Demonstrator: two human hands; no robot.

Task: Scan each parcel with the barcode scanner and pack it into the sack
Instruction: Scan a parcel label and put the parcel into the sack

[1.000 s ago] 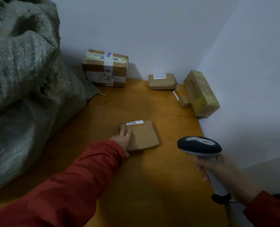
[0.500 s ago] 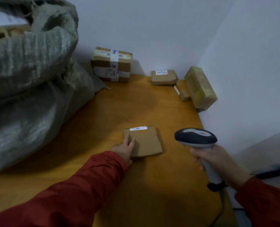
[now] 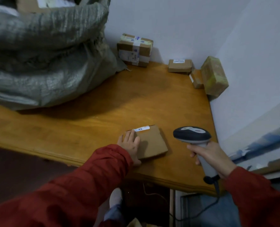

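Head view: parcel (image 3: 152, 145) and barcode scanner (image 3: 191, 134) near the worktop's (image 3: 103, 112) front edge.
Flat-fingered, the left hand (image 3: 130, 145) rests on the parcel; the right hand (image 3: 209, 156) grips the barcode scanner just beside it.

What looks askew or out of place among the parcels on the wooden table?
The yellow-green taped parcel in the far right corner sits tilted at the wooden table's edge by the white wall; a small brown cardboard box lies slanted beside it. Nothing else stands out.
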